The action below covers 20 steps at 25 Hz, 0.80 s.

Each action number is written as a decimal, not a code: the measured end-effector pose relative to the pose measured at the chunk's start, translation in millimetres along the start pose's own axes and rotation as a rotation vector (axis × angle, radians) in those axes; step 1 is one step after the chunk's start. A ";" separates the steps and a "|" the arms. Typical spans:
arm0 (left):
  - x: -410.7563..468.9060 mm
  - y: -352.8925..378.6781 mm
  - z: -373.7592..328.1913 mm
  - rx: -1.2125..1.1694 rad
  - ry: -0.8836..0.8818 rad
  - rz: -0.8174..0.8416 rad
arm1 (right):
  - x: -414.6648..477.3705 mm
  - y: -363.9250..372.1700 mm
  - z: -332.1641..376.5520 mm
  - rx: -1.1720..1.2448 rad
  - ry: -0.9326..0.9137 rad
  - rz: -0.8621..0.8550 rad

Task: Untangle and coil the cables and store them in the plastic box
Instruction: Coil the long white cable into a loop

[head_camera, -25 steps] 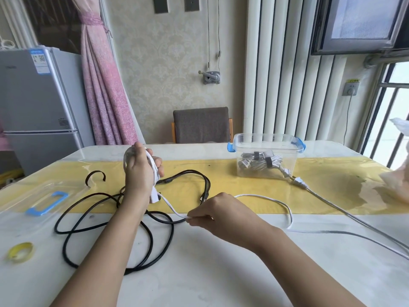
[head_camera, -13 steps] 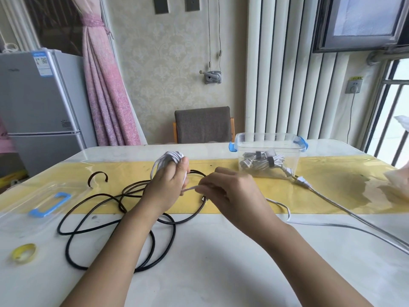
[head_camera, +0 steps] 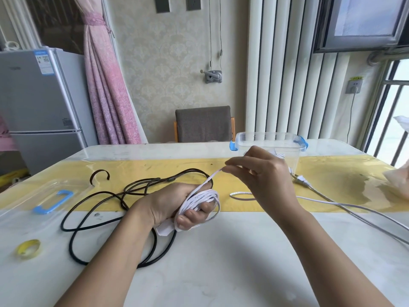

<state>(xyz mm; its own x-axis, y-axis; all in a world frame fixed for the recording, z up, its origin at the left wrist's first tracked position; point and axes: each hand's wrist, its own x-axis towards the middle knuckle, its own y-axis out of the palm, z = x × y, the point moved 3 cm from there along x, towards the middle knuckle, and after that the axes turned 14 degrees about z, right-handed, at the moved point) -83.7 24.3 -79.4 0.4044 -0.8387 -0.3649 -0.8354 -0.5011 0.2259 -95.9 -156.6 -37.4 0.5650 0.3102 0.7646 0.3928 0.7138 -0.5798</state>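
Shows flat white cable (head_camera: 204,194) wound in several loops, front-left of plastic box (head_camera: 269,135), gripped in curled fingers of left hand (head_camera: 171,201), right hand (head_camera: 264,175) pinching its taut strand just before the box.

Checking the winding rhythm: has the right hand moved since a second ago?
Yes: the right hand rose toward the plastic box, now overlapping its front wall.

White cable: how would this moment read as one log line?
step: coiling white cable | left hand: grips wound part | right hand: pinches free length | black cable: uncoiled | box: open
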 end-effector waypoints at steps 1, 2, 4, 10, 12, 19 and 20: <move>-2.2 0.4 -1.0 -0.042 0.025 0.095 | -0.4 0.8 -2.8 -0.008 0.003 -0.010; -4.1 0.3 -2.2 -0.083 0.066 0.193 | -1.3 2.0 -6.7 -0.007 0.014 -0.018; -5.8 1.1 -5.3 -0.168 0.161 0.368 | -3.3 5.4 -13.7 -0.013 0.052 -0.016; -6.9 1.7 -17.3 -0.349 0.460 0.475 | -10.9 29.0 -28.9 -0.026 0.161 0.101; -8.8 -4.9 -20.1 -0.376 0.549 0.401 | -13.7 40.9 -26.5 -0.004 0.175 0.181; -19.8 -36.7 -20.4 -0.720 0.877 0.325 | -23.9 74.6 -2.5 0.033 0.140 0.444; -20.7 -38.9 -21.0 -0.765 0.928 0.290 | -26.1 80.0 2.1 0.047 0.126 0.479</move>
<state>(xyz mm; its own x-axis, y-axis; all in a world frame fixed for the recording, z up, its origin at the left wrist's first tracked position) -51.8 56.7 -61.7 0.6118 -0.6172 0.4948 -0.6323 -0.0058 0.7747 -80.8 -106.2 -103.1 0.7588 0.5337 0.3735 0.0362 0.5380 -0.8422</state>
